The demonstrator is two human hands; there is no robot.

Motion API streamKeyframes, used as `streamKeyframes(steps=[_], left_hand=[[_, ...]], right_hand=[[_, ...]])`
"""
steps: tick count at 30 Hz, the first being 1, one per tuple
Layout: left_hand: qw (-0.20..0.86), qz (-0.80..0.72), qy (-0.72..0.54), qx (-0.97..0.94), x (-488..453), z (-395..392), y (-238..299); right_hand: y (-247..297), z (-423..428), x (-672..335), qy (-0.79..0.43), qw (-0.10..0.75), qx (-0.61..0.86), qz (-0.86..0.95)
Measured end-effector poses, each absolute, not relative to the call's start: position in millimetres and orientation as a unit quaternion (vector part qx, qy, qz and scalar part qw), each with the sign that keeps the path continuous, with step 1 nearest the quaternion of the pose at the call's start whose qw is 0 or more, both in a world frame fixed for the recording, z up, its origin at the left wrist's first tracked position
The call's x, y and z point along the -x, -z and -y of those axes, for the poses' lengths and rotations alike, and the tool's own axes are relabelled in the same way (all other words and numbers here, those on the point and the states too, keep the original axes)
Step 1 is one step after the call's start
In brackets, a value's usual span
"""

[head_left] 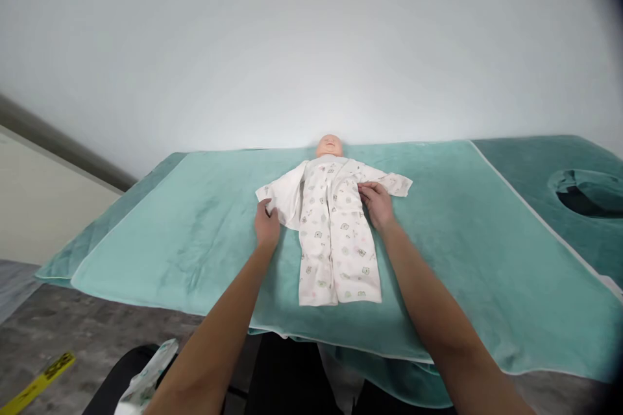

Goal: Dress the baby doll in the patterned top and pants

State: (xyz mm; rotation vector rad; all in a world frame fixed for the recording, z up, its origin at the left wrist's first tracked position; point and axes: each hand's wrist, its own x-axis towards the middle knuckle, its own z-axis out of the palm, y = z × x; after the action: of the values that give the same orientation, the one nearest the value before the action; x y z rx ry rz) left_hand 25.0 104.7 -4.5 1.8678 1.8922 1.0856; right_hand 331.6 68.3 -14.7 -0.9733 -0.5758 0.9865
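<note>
On the green bed cover lies a baby doll [329,145] on its back, its head toward the wall. White printed baby clothes cover its body: a long-sleeved baby shirt [318,185] with the sleeves spread out, and trousers [341,259] with the legs pointing at me. A plain white side of the shirt is laid out on the left. My left hand [267,224] has thumb and finger closed at the edge of that white side, below the sleeve. My right hand [377,204] pinches the shirt's right side, under the other sleeve. The doll's arms and legs are hidden.
The pale green cover [209,227] spreads over the bed, with a face hole [591,194] at the right. A white wall [311,45] stands behind. A crumpled plastic packet [148,379] lies by my left leg; yellow tape [41,382] marks the floor.
</note>
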Motion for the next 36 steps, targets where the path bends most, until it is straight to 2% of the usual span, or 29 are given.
streamKeyframes(steps=[3,6,12,15,19,22,24,26,31,33,36], left_hand=[[0.16,-0.618,-0.399,-0.658,-39,-95,-14],[0.135,-0.518,-0.412,-0.737,-67,-79,-41],[0.08,-0.313,-0.198,-0.926,-109,-42,-61],[0.121,-0.32,-0.219,-0.914,-112,-33,-56],[0.311,-0.391,-0.347,-0.794,-113,-45,-61],[0.369,-0.465,-0.43,-0.68,-118,-68,-71],[0.362,-0.494,-0.417,-0.671,-125,-80,-79],[0.356,-0.481,-0.354,-0.718,-132,-86,-90],[0.459,-0.32,-0.14,-0.817,-133,-83,-112],[0.474,-0.306,-0.145,-0.813,-127,-88,-112],[0.453,-0.378,-0.283,-0.756,-124,-112,-101]], right_hand=[[18,-69,-333,-0.457,0.733,0.435,0.256],[17,-69,-333,-0.452,0.732,0.44,0.256],[15,-70,-330,-0.413,0.743,0.444,0.284],[15,-70,-330,-0.361,0.738,0.454,0.345],[11,-67,-329,-0.331,0.7,0.479,0.414],[6,-63,-327,-0.338,0.659,0.499,0.451],[4,-62,-326,-0.341,0.635,0.508,0.472],[4,-63,-325,-0.342,0.612,0.52,0.488],[-2,-69,-328,-0.343,0.564,0.55,0.511],[-11,-76,-326,-0.339,0.561,0.553,0.515],[-30,-98,-318,-0.324,0.56,0.542,0.536]])
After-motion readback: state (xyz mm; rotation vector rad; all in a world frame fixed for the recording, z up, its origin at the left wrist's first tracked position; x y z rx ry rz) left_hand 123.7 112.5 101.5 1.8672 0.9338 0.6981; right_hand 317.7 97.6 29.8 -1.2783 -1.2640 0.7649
